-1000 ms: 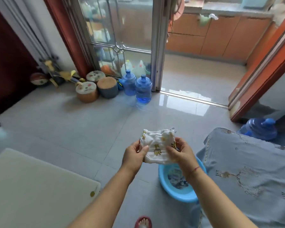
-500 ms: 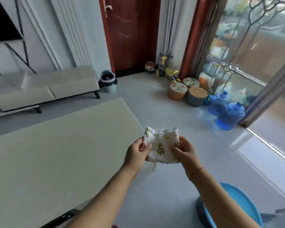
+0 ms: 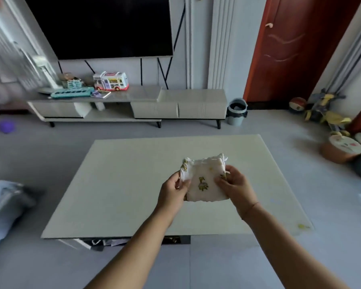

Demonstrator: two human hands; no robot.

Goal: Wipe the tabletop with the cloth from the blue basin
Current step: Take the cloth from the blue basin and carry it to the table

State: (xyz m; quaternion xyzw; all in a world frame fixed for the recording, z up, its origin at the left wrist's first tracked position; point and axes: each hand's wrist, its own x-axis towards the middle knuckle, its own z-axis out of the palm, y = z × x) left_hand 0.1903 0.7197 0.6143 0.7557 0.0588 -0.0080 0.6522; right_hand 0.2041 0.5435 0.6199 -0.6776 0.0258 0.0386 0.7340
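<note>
A folded white cloth [image 3: 204,180] with small yellow animal prints is held above the right half of the cream tabletop [image 3: 121,184]. My left hand [image 3: 172,191] pinches its left edge and my right hand [image 3: 237,185] grips its right edge, thumb on top. The low table stands straight ahead of me, its near edge just past my forearms. The blue basin is out of view.
A TV stand [image 3: 175,107] with toys and a large dark screen [image 3: 100,26] lies beyond the table. A grey bin [image 3: 237,111] stands by a red door [image 3: 296,44]. Round stools [image 3: 341,149] and toys sit at the right. A grey cushion [image 3: 2,203] is at left.
My view has swung left from the basin and glass door to face the table and TV stand. Both hands kept hold of the cloth and now carry it over the tabletop.
</note>
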